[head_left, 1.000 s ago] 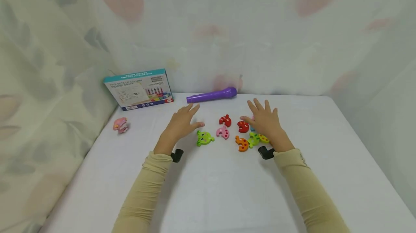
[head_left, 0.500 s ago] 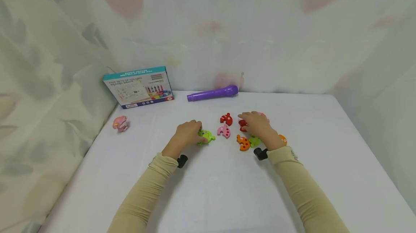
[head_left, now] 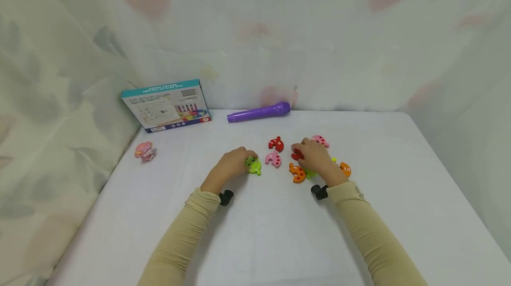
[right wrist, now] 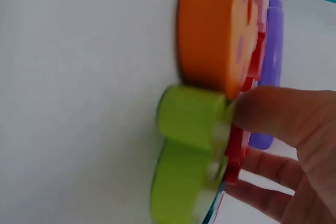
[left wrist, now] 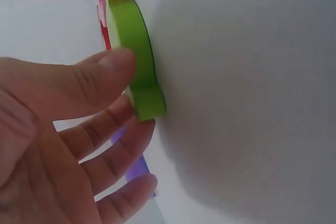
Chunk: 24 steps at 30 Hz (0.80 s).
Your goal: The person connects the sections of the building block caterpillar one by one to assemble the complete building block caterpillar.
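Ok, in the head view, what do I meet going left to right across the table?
Lone pink piece → box → left hand on the green frog piece → pink piece → right hand → orange piece marked 10.

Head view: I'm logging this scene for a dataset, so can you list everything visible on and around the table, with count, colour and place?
Table: one, white, fills the foreground.
Box: one, teal and white, far left, leaning on the curtain.
Purple tube: one, at the far edge.
Curtain: one, pale with leaf print, behind and left.
Pink piece at left: one, alone near the left edge.
Green frog piece: one, under the left fingers.
Red pieces: two, centre; one at the right fingertips.
Pink pieces: two, centre.
Orange pieces: two, beside the right hand.
Lime piece: one, partly under the right hand.
Left hand: grips the frog.
Right hand: curled over the cluster.
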Available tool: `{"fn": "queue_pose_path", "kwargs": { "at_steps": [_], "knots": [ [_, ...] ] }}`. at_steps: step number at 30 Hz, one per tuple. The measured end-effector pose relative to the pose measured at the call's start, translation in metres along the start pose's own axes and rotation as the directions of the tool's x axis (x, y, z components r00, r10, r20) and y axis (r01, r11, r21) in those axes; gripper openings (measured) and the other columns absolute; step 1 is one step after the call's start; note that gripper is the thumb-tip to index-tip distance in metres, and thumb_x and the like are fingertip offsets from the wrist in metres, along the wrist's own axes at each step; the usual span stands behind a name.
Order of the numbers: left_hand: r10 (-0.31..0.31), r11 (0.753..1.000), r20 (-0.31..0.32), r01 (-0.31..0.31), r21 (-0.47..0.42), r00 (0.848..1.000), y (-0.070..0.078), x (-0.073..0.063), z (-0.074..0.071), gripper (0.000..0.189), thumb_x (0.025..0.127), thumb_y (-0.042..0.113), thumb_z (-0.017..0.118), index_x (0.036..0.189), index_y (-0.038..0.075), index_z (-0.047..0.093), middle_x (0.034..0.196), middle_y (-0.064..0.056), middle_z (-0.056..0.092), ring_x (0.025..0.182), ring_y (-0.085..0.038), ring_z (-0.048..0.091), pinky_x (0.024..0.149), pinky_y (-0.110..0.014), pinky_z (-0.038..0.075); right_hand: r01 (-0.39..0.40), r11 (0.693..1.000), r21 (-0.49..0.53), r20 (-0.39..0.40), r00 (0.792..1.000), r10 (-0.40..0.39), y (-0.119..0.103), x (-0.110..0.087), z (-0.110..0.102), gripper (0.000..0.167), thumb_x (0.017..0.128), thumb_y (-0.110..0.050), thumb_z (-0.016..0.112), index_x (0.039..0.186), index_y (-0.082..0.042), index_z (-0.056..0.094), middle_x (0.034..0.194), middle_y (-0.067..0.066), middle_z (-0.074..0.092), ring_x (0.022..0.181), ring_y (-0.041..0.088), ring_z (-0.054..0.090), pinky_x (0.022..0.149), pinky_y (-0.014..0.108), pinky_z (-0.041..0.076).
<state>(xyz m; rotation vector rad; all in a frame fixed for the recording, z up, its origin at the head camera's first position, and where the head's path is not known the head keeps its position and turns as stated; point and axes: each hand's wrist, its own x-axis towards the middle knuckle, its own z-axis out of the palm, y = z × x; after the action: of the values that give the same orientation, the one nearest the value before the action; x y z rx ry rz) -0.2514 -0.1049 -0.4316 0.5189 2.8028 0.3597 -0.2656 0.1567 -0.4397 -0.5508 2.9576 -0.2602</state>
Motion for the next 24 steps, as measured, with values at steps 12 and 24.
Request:
{"fn": "queue_pose_path", "kwargs": {
  "at_steps": [12,24],
  "knots": [
    [0.105,0.965,-0.017,-0.106,-0.241,0.994,-0.006,0.004,0.01,0.032,0.084,0.009,0.065,0.115,0.017,0.064,0.109,-0.005,0.053,0.099,-0.019,0.052,0.088,-0.037,0.045,-0.012,1.0,-0.018,-0.217,0.976,0.008,-0.057,-0.03,0.004,0.055,0.078,-0.04,0.071,0.124,-0.013,0.057,0.103,0.01,0.056,0.088,0.026,0.052,0.079,0.043,0.046],
    [0.105,0.941,-0.058,-0.118,-0.316,0.993,-0.007,0.008,0.017,0.045,0.083,0.004,0.064,0.126,0.015,0.057,0.111,-0.005,0.058,0.104,-0.019,0.053,0.095,-0.037,0.043,-0.101,0.994,0.038,-0.252,0.962,0.107,-0.121,-0.044,0.036,0.053,0.074,-0.041,0.072,0.112,-0.006,0.058,0.099,0.009,0.06,0.084,0.026,0.055,0.072,0.04,0.05]
  ]
}}
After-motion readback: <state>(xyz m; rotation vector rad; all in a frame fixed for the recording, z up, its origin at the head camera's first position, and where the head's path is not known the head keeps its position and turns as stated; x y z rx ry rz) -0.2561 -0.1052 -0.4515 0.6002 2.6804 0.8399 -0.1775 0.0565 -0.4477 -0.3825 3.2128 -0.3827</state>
